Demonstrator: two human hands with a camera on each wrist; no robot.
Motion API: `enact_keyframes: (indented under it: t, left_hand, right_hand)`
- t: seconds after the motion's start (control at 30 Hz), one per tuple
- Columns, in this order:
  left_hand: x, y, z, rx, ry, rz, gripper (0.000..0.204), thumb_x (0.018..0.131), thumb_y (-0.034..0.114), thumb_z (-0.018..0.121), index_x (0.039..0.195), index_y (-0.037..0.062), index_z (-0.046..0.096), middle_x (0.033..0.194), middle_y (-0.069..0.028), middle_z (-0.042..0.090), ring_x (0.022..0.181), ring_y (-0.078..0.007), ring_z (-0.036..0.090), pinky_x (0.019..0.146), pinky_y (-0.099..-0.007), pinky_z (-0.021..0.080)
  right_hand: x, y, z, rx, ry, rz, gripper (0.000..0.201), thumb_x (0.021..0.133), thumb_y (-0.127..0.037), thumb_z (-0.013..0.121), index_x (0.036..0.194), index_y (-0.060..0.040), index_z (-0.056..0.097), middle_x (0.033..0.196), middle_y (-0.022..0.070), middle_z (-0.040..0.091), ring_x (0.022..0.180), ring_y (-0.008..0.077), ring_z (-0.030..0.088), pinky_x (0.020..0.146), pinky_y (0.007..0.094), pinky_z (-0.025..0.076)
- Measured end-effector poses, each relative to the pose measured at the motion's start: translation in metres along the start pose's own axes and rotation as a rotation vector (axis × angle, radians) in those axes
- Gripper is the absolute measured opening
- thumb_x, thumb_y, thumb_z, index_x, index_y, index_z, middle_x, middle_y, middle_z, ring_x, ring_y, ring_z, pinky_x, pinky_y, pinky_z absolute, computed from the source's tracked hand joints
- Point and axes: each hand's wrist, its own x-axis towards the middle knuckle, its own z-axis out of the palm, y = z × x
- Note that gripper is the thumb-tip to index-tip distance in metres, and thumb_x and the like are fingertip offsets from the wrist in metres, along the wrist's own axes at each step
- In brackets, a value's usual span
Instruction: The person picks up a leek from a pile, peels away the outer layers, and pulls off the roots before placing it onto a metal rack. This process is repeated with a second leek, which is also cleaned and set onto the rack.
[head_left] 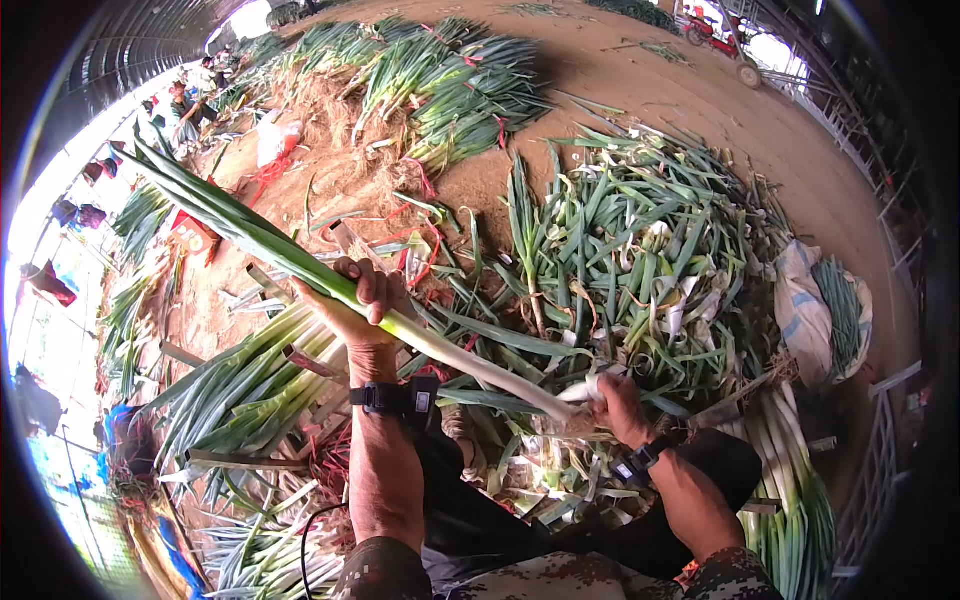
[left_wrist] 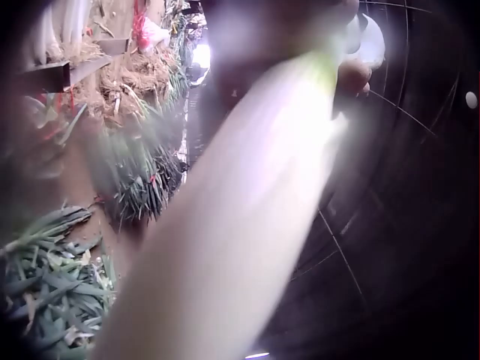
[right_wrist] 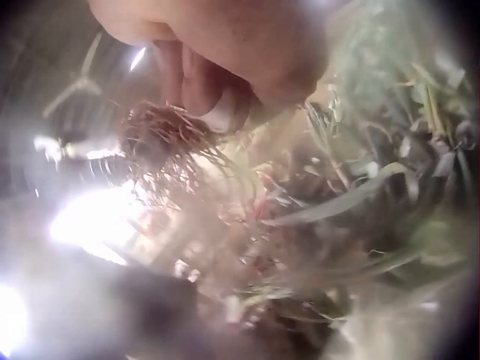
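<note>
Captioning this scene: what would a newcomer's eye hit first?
The long green onion slanting across the head view, gripped partway along by the left hand. Then the big heap of loose leaves right of centre, and the onion bundles at top centre.

I receive three views. The head camera looks forward and down from above; its wide, round-edged field covers the left hand [head_left: 355,327], the right hand [head_left: 625,412] and the dirt floor [head_left: 620,60] beyond. The left wrist camera sits very near the leek stalk [head_left: 480,368], faces toward the left hand and is rolled sideways, floor at its left. The right wrist camera faces the right hand at close range, roots [right_wrist: 161,139] just below. Head and left wrist share the stalk and leaf heap [head_left: 650,250]; head and right wrist share the right hand.
</note>
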Motion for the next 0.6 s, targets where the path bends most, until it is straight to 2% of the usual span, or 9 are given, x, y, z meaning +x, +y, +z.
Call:
enact_keyframes:
  t: [0.03,0.1,0.17,0.23,0.27,0.37,0.4,0.5,0.6]
  left_hand:
    - [-0.002,-0.005,0.000,0.075,0.056,-0.002,0.078,0.091,0.078,0.033,0.073,0.0054,0.057,0.048,-0.0005,0.044,0.029,-0.0121,0.033,0.031,-0.0283,0.028]
    - [-0.007,-0.018,0.008,0.106,0.112,-0.050,0.082,0.087,0.083,0.032,0.071,0.0060,0.056,0.046,-0.0020,0.043,0.029,-0.0143,0.035,0.031,-0.0291,0.028]
    - [-0.011,-0.024,0.013,0.230,0.126,-0.041,0.084,0.087,0.083,0.029,0.069,0.0054,0.056,0.045,-0.0038,0.043,0.029,-0.0158,0.035,0.031,-0.0295,0.027]
    - [-0.008,-0.021,0.010,0.280,0.189,-0.022,0.086,0.088,0.083,0.026,0.068,0.0047,0.055,0.044,-0.0057,0.044,0.028,-0.0170,0.035,0.031,-0.0295,0.025]
    - [0.000,-0.006,0.003,0.317,0.103,0.001,0.086,0.088,0.083,0.026,0.069,0.0048,0.056,0.045,-0.0055,0.044,0.028,-0.0165,0.034,0.031,-0.0293,0.025]
    - [0.002,0.013,-0.013,0.350,0.065,0.024,0.085,0.088,0.083,0.027,0.074,0.0055,0.058,0.046,-0.0036,0.043,0.029,-0.0149,0.032,0.033,-0.0294,0.026]
    - [-0.002,0.010,-0.007,0.299,0.098,0.012,0.085,0.087,0.083,0.027,0.075,0.0058,0.058,0.047,-0.0031,0.043,0.031,-0.0148,0.033,0.034,-0.0293,0.027]
    - [0.006,-0.005,-0.004,0.252,0.143,-0.002,0.086,0.085,0.085,0.029,0.085,0.0048,0.060,0.052,-0.0030,0.045,0.035,-0.0158,0.037,0.038,-0.0309,0.033]
    - [0.006,-0.023,0.002,0.275,0.163,0.008,0.089,0.086,0.085,0.028,0.096,0.0021,0.060,0.057,-0.0065,0.052,0.036,-0.0177,0.039,0.040,-0.0332,0.035]
  right_hand:
    - [0.003,0.014,-0.008,-0.092,0.094,0.030,0.031,0.097,-0.032,0.053,0.088,-0.0045,0.063,0.063,-0.0028,0.047,0.045,0.0051,0.039,0.039,0.0213,0.029]
    - [0.024,0.045,-0.013,-0.556,0.081,-0.313,0.032,0.095,-0.027,0.055,0.074,-0.0025,0.058,0.059,0.0021,0.050,0.055,0.0092,0.051,0.049,0.0284,0.045]
    - [0.023,0.053,-0.027,-0.903,0.178,-0.327,0.033,0.091,-0.028,0.058,0.074,-0.0002,0.057,0.059,0.0110,0.056,0.060,0.0197,0.061,0.059,0.0383,0.051]
    - [0.001,0.075,-0.074,-1.348,0.174,-0.287,0.030,0.088,-0.029,0.056,0.088,-0.0019,0.068,0.077,0.0201,0.067,0.074,0.0385,0.067,0.067,0.0493,0.051]
    - [0.000,0.092,-0.111,-1.472,0.143,0.058,0.032,0.085,-0.030,0.058,0.101,-0.0051,0.069,0.093,0.0222,0.069,0.090,0.0414,0.066,0.078,0.0517,0.052]
    - [-0.012,0.099,-0.113,-1.313,0.008,-0.049,0.047,0.081,-0.033,0.064,0.116,-0.0029,0.067,0.102,0.0259,0.068,0.093,0.0408,0.068,0.086,0.0479,0.053]
    - [-0.009,0.076,-0.100,-1.363,-0.133,0.068,0.048,0.082,-0.028,0.065,0.122,-0.0016,0.064,0.111,0.0244,0.068,0.100,0.0366,0.068,0.089,0.0438,0.053]
    - [0.014,0.065,-0.081,-1.147,0.063,-0.300,0.036,0.086,-0.018,0.065,0.118,0.0000,0.066,0.112,0.0181,0.071,0.101,0.0267,0.070,0.087,0.0371,0.053]
    - [0.011,-0.013,-0.008,-0.790,0.042,-0.344,0.026,0.090,-0.008,0.065,0.114,-0.0007,0.068,0.106,0.0114,0.073,0.098,0.0168,0.069,0.084,0.0302,0.053]
